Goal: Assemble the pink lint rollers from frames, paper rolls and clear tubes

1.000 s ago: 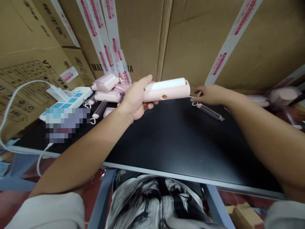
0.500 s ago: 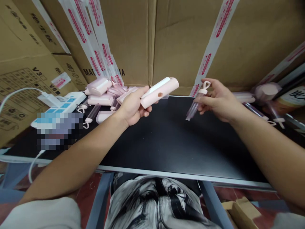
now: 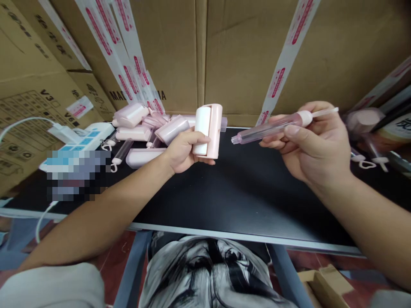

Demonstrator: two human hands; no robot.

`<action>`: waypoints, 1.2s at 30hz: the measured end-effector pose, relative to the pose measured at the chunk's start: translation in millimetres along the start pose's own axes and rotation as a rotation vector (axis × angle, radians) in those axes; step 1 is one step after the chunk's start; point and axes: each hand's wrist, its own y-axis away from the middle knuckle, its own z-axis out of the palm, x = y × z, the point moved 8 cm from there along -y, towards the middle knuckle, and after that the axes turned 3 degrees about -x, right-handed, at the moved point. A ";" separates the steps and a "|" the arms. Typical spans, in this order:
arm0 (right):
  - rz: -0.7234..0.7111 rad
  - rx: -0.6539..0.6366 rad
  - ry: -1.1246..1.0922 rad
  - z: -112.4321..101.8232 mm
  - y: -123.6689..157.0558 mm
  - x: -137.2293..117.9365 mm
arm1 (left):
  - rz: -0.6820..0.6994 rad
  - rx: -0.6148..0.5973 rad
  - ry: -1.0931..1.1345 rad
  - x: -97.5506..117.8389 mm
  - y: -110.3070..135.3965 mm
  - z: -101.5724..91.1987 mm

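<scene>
My left hand [image 3: 183, 149] grips a pink roller housing with a white roll [image 3: 208, 129], held upright above the black table [image 3: 224, 192]. My right hand [image 3: 316, 143] pinches a clear pink handle tube [image 3: 266, 130] with a pink cap and a thin white loop at its right end. The tube lies nearly level, and its open tip points left toward the housing, a short gap away.
A pile of pink housings and clear handles [image 3: 141, 126] lies at the table's back left, beside a white power strip [image 3: 77, 141] with a cable. More handles [image 3: 369, 160] lie at the right. Taped cardboard boxes [image 3: 244, 55] wall the back and left.
My right hand lifted the handle tube off the table and turned it level, tip toward the left. My left hand turned the housing from lying sideways to upright.
</scene>
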 end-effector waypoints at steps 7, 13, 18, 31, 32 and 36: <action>-0.122 -0.051 0.112 14.9 18.0 -12.9 | 0.033 -0.190 0.082 -6.5 1.6 17.0; -0.169 -0.060 0.182 16.4 27.2 -16.0 | 0.089 -0.209 0.083 -2.6 7.0 22.3; -0.190 -0.097 0.147 19.8 28.7 -19.3 | 0.119 -0.202 0.055 -2.6 6.0 20.5; -0.271 -0.170 0.520 12.7 21.1 -35.7 | 0.185 -0.165 -0.005 5.1 6.3 12.0; -0.275 -0.183 0.609 11.2 19.1 -38.5 | 0.196 -0.167 -0.030 6.3 6.7 11.6; -0.332 -0.401 0.955 19.4 17.3 -38.3 | 0.226 -0.234 -0.128 10.4 9.3 16.3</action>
